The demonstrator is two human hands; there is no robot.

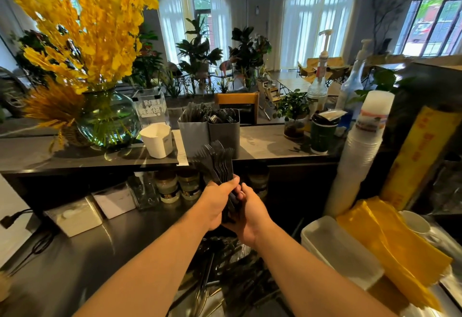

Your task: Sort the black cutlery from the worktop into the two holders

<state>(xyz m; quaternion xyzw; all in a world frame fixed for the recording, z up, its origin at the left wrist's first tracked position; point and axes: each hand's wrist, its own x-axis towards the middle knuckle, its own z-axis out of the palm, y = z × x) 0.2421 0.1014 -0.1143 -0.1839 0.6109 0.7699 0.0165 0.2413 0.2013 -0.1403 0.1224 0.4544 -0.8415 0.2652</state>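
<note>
Loose black cutlery (225, 264) heaped on worktop (100, 254) below the forearms. Left holder (193, 136) and right holder (226, 136) on shelf (275, 146), part full. Left hand (217, 204) and right hand (250, 217) both grip fork bundle (217, 162), tines up. Square handles, match holder contents, lower straight.

Two hands are showing mid-frame, a left hand (217, 202) and a right hand (250, 214), gripping between them one bundle of black forks (218, 161), packed too tightly to count. Two grey holders are standing just above: a left holder (193, 132) and a right holder (225, 133). One glass vase (110, 119) and one white cup (157, 140) are sitting at the left. Two pump bottles are rising at the upper right: a pale bottle (318, 87) and a bluish bottle (353, 85).
</note>
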